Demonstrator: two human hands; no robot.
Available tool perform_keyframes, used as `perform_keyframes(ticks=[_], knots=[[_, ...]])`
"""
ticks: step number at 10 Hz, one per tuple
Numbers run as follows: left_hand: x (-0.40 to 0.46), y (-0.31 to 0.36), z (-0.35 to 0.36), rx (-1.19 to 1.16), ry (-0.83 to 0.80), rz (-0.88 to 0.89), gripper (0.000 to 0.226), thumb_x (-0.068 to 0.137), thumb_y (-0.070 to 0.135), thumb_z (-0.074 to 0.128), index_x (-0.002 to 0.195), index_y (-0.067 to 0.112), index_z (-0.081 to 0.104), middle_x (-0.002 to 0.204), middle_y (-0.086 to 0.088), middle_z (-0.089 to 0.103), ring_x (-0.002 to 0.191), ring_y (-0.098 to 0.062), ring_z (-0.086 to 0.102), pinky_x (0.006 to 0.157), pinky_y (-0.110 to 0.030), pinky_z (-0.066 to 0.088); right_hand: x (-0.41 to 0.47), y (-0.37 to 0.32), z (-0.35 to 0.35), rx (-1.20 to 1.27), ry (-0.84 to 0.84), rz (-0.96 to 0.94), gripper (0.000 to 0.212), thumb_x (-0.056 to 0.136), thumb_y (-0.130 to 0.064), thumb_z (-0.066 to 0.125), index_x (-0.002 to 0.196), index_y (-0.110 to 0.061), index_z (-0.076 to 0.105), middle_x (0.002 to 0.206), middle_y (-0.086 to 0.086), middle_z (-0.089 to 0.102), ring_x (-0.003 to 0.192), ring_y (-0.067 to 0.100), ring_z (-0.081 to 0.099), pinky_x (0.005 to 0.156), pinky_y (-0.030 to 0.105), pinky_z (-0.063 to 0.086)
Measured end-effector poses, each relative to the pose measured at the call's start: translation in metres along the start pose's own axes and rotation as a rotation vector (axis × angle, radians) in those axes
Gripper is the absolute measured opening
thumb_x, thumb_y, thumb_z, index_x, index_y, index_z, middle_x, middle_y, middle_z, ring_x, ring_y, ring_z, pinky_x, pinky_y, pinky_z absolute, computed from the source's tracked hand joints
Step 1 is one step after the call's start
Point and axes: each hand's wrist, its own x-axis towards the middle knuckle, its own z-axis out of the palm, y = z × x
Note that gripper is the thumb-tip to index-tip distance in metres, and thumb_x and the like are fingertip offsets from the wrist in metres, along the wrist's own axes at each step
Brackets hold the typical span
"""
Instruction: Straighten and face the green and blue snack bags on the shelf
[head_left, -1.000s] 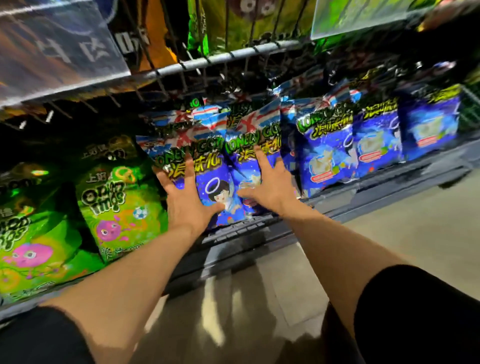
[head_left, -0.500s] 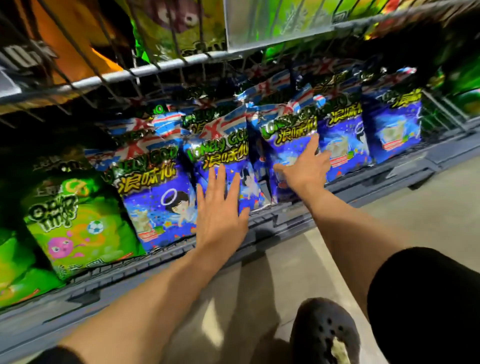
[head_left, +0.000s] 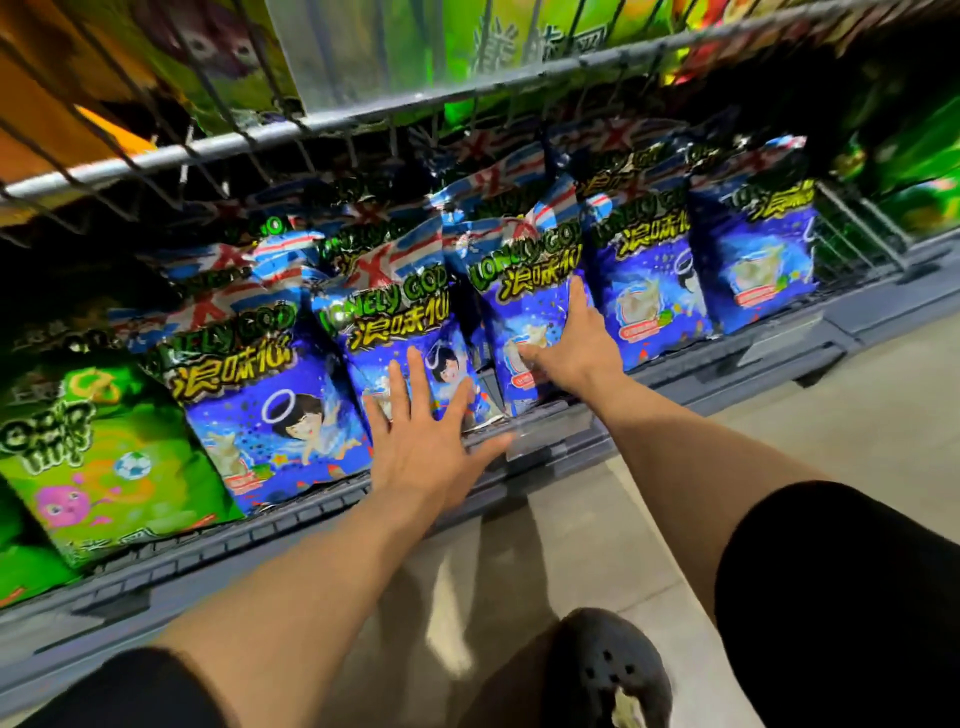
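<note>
Several blue snack bags stand in a row on the low grey shelf (head_left: 727, 364). My left hand (head_left: 423, 439) lies flat, fingers spread, against the lower front of the second blue bag (head_left: 400, 332). My right hand (head_left: 569, 340) presses the front of the third blue bag (head_left: 524, 291), fingers straight, thumb pointing left across it. The first blue bag (head_left: 260, 415) stands to the left of my left hand. Green snack bags (head_left: 104, 457) stand at the far left. Further blue bags (head_left: 644, 280) (head_left: 758, 249) fill the right.
A wire rack (head_left: 311, 130) with orange and green bags hangs just above the blue bags. A clear price tag holder (head_left: 540, 436) sits on the shelf's front edge. Pale floor (head_left: 857, 426) lies in front. My dark shoe (head_left: 608, 670) shows at the bottom.
Both hands have shifted right along the row, from the first bags to the second and third. Since half a second ago the hands have barely moved.
</note>
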Motion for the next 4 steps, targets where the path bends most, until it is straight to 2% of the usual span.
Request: perform_keyframes(ticks=[2, 4], knots=[[-0.007, 0.01, -0.02, -0.059, -0.147, -0.049, 0.088, 0.081, 0.08, 0.033, 0.151, 0.04, 0.0, 0.156, -0.009, -0.031, 0.144, -0.027, -0.028, 0.117, -0.055, -0.006, -0.014, -0.001, -0.014, 0.009, -0.058, -0.063, 0.092, 0.087, -0.037, 0.064, 0.152, -0.025, 0.0, 0.155, 0.015, 0.024, 0.137, 0.032, 0.036, 0.105, 0.043, 0.037], [-0.036, 0.023, -0.032, -0.053, -0.141, -0.036, 0.082, 0.088, 0.058, 0.054, 0.153, 0.032, 0.012, 0.162, -0.008, -0.006, 0.148, -0.028, -0.013, 0.119, -0.053, 0.002, -0.05, -0.006, -0.029, -0.066, -0.139, -0.078, 0.076, 0.092, -0.037, 0.055, 0.152, -0.02, 0.011, 0.15, 0.011, 0.037, 0.132, 0.033, 0.042, 0.104, 0.04, 0.038]])
